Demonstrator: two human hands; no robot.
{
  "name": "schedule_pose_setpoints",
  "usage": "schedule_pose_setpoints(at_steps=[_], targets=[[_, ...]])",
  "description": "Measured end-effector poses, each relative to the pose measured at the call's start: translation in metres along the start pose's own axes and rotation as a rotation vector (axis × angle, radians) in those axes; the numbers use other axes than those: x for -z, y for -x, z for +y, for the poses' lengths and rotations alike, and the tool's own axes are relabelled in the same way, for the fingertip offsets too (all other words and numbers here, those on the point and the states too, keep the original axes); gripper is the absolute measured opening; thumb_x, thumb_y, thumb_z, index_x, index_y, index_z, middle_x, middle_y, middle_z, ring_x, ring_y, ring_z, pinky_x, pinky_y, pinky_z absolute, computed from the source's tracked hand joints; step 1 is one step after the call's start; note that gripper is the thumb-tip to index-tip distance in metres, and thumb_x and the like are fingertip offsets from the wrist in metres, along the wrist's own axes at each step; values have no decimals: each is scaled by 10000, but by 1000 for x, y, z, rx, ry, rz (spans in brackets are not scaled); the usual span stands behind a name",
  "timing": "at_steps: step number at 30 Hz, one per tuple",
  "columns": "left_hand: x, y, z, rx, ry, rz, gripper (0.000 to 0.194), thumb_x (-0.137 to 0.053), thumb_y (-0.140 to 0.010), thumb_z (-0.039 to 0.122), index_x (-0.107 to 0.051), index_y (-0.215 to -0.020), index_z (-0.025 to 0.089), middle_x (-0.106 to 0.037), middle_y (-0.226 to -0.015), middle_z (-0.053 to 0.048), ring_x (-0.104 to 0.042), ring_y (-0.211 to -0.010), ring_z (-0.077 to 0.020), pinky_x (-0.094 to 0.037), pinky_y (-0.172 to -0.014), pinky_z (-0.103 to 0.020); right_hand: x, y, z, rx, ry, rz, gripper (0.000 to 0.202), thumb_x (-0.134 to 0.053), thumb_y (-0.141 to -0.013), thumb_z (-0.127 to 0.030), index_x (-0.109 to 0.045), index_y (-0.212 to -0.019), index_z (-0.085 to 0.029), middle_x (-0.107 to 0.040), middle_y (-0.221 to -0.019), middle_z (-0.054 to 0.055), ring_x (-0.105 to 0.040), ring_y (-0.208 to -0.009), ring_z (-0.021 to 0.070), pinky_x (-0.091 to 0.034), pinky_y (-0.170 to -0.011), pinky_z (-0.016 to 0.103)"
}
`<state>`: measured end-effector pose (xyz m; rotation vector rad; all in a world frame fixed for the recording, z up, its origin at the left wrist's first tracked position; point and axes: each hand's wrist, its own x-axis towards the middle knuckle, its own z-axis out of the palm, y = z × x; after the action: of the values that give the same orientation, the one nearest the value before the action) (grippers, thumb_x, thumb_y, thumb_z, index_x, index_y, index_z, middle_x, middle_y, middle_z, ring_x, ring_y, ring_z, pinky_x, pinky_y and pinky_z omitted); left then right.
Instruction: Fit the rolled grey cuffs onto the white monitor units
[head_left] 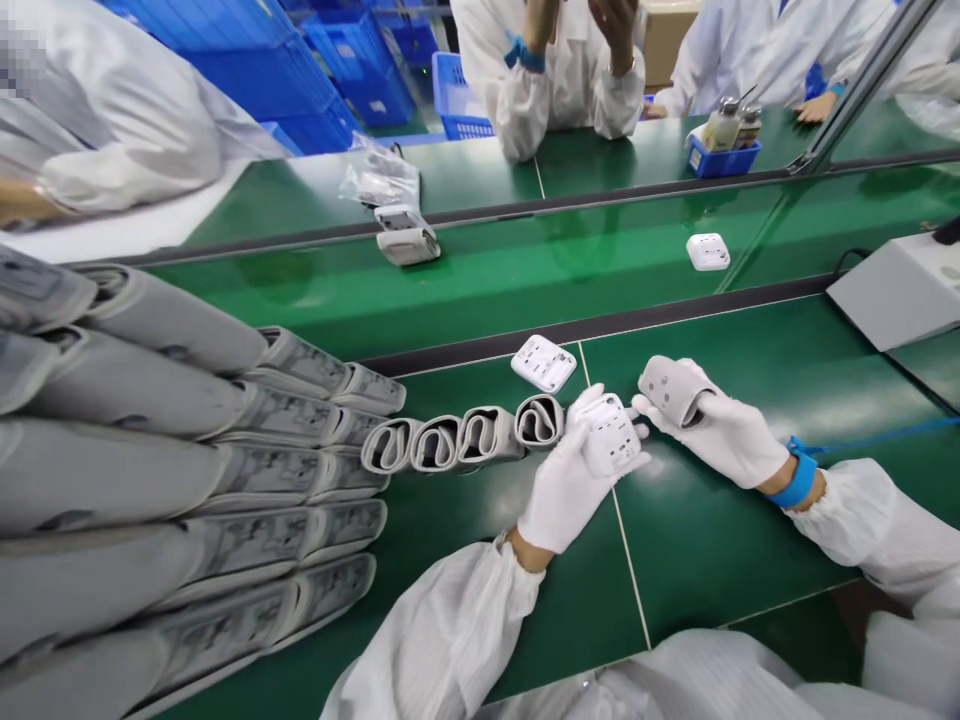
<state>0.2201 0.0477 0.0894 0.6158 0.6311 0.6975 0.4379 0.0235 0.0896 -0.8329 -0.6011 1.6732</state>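
Note:
My left hand, in a white glove, is closed around a white rounded-square electronic device, its slotted, printed face turned up. A grey rolled cuff is in my gloved right hand, the fingers partly inside and behind it. The two hands are a short way apart above the green bench. Just beyond my left hand lies another white device. Several rolled grey cuffs stand in a row to the left of that hand, the closest almost touching the glove.
Stacked rows of grey cuffs fill the left side. Past the dark rail, a green belt carries a white device and a cuffed unit. A grey machine stands at right. Co-workers in white coats sit opposite, near a blue bottle tray.

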Motion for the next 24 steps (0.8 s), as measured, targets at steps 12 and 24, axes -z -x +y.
schedule_pose_setpoints(at_steps=[12,24], targets=[[6,0,-46,-405,-473,319,410,-414,-1059,511,-389,-1427,333,-467,-1586,-96,-482,-1497,-267,-426,-1244,-464,-12,13,27,195,543,39,740,-939,-692,-259,-504,-1289,-312,-606,-1362,74,-634,-1248,300,-601,-973,425],[-3,15,-58,-682,-569,246,509,-556,-1037,484,-333,-1485,391,-394,-1651,-99,-437,-1533,-317,-371,-1268,-585,-11,25,39,160,755,79,976,-927,-732,-279,-477,-1596,-334,-556,-1559,86,-604,-1374,376,-626,-1049,470]])
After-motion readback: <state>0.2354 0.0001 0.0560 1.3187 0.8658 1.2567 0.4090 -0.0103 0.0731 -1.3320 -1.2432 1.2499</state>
